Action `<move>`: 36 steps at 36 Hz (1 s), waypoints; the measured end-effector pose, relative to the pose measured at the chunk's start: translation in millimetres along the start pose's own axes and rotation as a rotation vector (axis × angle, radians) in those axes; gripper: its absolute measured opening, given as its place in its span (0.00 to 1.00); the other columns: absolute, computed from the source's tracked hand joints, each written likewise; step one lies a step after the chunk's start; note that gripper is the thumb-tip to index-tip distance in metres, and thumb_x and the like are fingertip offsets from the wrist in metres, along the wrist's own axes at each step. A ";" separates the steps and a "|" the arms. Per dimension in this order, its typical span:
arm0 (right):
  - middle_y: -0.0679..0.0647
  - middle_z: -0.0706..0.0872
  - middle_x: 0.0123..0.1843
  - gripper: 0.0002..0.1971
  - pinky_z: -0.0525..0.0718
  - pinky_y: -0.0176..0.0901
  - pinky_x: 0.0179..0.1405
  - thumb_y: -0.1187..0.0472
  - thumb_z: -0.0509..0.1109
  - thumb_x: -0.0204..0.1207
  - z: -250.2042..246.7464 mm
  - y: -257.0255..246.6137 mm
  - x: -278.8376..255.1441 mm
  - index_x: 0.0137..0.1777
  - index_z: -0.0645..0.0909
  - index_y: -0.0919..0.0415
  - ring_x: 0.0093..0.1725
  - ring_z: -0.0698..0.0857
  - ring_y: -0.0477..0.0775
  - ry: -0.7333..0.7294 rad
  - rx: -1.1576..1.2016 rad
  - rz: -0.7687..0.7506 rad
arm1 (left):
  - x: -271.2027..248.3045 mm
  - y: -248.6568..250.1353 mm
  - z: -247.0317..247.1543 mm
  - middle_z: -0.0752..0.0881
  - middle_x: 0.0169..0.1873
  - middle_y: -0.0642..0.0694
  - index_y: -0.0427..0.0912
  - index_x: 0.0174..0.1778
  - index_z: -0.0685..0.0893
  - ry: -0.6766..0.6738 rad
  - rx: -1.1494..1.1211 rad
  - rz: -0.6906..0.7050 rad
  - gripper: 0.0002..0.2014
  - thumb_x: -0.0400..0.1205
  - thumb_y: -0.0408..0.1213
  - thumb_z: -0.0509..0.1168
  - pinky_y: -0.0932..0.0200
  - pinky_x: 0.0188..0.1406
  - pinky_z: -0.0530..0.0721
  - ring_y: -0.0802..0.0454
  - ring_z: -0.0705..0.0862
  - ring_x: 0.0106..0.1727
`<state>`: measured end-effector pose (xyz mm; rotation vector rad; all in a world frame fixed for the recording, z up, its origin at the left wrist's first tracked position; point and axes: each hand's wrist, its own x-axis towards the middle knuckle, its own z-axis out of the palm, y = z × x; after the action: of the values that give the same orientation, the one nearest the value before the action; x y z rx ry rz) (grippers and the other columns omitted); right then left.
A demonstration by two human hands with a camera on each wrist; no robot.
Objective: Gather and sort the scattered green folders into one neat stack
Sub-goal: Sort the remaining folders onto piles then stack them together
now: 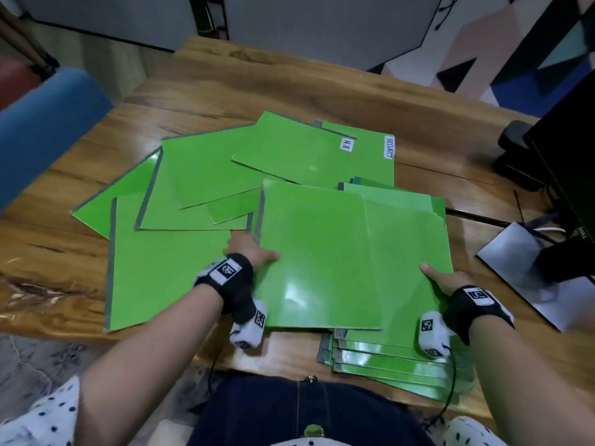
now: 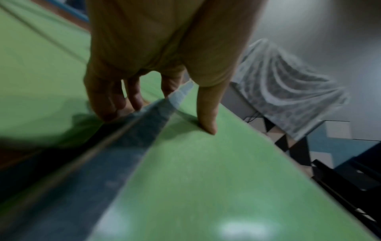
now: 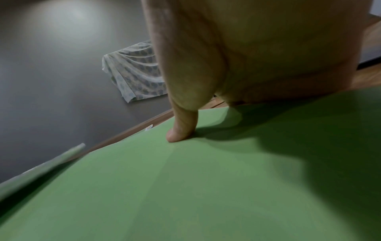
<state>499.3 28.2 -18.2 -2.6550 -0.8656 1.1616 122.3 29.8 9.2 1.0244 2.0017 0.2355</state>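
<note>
Several green folders lie fanned across the wooden table (image 1: 225,91). One carries an "H.R" label (image 1: 346,145) and one a "SECURITY" label (image 1: 389,147). A big folder (image 1: 167,268) lies at the left. My left hand (image 1: 254,252) pinches the left edge of the top green folder (image 1: 318,252), thumb (image 2: 207,114) on its face (image 2: 206,179) and fingers (image 2: 109,101) under the edge. My right hand (image 1: 441,278) grips the right edge of a folder just beneath it (image 1: 409,239), thumb (image 3: 181,130) on the green face (image 3: 206,187), fingers hidden below. Both folders sit over a rough stack (image 1: 386,358) at the near edge.
A blue chair back (image 1: 42,130) stands at the table's left. At the right are a black monitor (image 1: 570,140), its silver base (image 1: 515,262) and a black device (image 1: 515,149). My lap is against the near table edge.
</note>
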 end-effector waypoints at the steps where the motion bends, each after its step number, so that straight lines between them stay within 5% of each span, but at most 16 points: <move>1: 0.69 0.73 0.74 0.44 0.74 0.58 0.66 0.38 0.70 0.72 0.6 -0.1 0.1 0.76 0.66 0.73 0.69 0.76 0.69 0.006 -0.002 0.001 | 2.1 -8.0 5.8 0.76 0.66 0.37 0.38 0.70 0.73 0.008 0.103 -0.032 0.41 0.67 0.58 0.75 0.50 0.62 0.80 0.37 0.78 0.64; 7: 0.69 0.71 0.76 0.44 0.73 0.59 0.67 0.39 0.71 0.72 2.0 -2.4 -2.5 0.76 0.64 0.73 0.71 0.75 0.70 0.033 0.001 0.008 | 4.3 -9.3 12.5 0.68 0.68 0.36 0.46 0.69 0.75 0.010 0.135 -0.068 0.39 0.65 0.62 0.74 0.46 0.65 0.79 0.36 0.74 0.65; 13: 0.69 0.73 0.75 0.44 0.75 0.59 0.66 0.40 0.71 0.72 4.8 -1.5 -2.3 0.75 0.66 0.74 0.70 0.76 0.70 0.051 0.014 0.009 | 6.8 -12.2 -4.7 0.84 0.54 0.38 0.35 0.63 0.79 -0.032 0.027 -0.038 0.32 0.70 0.54 0.75 0.49 0.57 0.84 0.41 0.83 0.51; 18: 0.70 0.72 0.75 0.43 0.75 0.59 0.65 0.41 0.70 0.74 7.2 -2.1 -5.2 0.76 0.64 0.75 0.70 0.75 0.70 0.061 0.015 0.004 | -3.7 -12.1 -6.7 0.86 0.56 0.39 0.36 0.62 0.80 0.033 -0.039 -0.025 0.30 0.69 0.50 0.78 0.49 0.54 0.85 0.39 0.85 0.55; 23: 0.71 0.73 0.73 0.41 0.76 0.57 0.62 0.41 0.69 0.75 8.9 -2.1 -6.5 0.74 0.65 0.76 0.68 0.77 0.70 0.064 -0.009 -0.010 | -16.5 -1.5 -11.5 0.86 0.46 0.42 0.36 0.58 0.81 0.078 -0.032 0.030 0.28 0.68 0.49 0.78 0.54 0.41 0.84 0.43 0.84 0.44; 27: 0.71 0.75 0.72 0.41 0.76 0.57 0.59 0.40 0.69 0.74 9.2 -1.6 -8.8 0.73 0.67 0.76 0.66 0.78 0.70 0.067 -0.021 -0.016 | -31.4 11.6 -13.5 0.86 0.53 0.40 0.34 0.61 0.81 0.104 0.002 0.089 0.29 0.69 0.47 0.79 0.53 0.47 0.85 0.41 0.86 0.52; 36: 0.70 0.76 0.72 0.42 0.76 0.54 0.55 0.38 0.68 0.74 11.6 1.4 -11.2 0.73 0.69 0.75 0.65 0.79 0.69 0.044 -0.047 -0.018 | -58.4 19.3 -21.6 0.86 0.55 0.41 0.36 0.63 0.79 0.096 0.119 0.232 0.31 0.69 0.49 0.78 0.55 0.47 0.83 0.42 0.85 0.54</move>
<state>485.6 19.5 -19.6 -2.6931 -0.9192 1.0876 134.6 3.5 67.6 1.3468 2.0007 0.2974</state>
